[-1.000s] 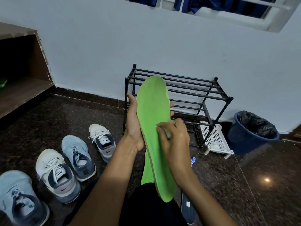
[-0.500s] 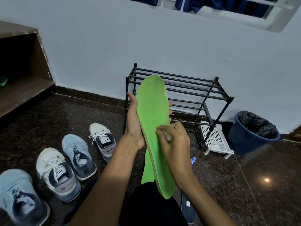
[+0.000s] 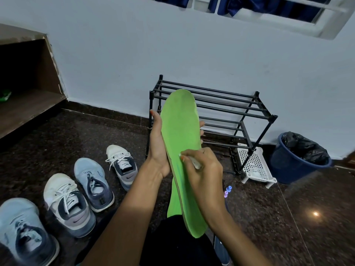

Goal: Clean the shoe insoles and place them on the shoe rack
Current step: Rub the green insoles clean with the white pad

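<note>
Green foam fills the middle of the frame: a shoe insole (image 3: 180, 131) held upright, toe end up, in front of a black metal shoe rack (image 3: 230, 106) that stands against the wall. The person's left hand (image 3: 158, 148) grips it from behind, thumb along the left edge and fingertips showing round the right edge. The right hand (image 3: 203, 169), fingers curled, pinches a small white cleaning piece (image 3: 194, 162) and presses it to the insole's face about halfway down. Whether the piece is a wipe, an eraser or a brush head is too small to tell.

The cleaning step appears to be in hand, with the heel half below the right hand likely yet to be worked. A second green insole (image 3: 173, 204) shows partly behind the first, low near the person's lap, and none lies on the rack's bars, so the task looks no more than partway through. The next move probably calls for firm backing from the left hand, so the flexible foam does not buckle under the rubbing. After that comes a forward reach to lay the insole flat across the bars.

Four sneakers (image 3: 123, 164) stand on the dark stone floor at left. Right of the rack, a blue bucket (image 3: 288, 169) holds a black plastic liner (image 3: 305, 148); what lies inside cannot be seen. A white perforated plastic basket (image 3: 253, 166) sits at the rack's foot, contents unclear.
</note>
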The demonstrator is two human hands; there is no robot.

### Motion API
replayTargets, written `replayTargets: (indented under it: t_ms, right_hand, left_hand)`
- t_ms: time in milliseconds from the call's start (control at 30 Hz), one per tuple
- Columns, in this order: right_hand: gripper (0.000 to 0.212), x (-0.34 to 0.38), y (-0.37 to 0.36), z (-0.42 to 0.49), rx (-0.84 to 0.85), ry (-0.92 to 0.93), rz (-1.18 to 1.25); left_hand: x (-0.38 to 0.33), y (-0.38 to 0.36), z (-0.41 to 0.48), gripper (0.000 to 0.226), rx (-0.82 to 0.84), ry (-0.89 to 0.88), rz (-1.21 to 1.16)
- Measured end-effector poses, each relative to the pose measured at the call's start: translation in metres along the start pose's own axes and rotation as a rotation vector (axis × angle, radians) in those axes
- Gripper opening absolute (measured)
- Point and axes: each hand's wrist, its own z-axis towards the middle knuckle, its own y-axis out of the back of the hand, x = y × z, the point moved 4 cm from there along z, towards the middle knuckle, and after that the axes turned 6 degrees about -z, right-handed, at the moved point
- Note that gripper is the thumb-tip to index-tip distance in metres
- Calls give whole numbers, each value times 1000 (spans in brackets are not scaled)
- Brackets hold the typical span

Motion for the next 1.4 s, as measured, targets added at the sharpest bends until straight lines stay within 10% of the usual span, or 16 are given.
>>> replayTargets:
  t_ms: [1400]
  right_hand:
    - [11,-8,3,25,-85,18,-162]
  left_hand:
    - [5,-3,0,100,42,34,-34]
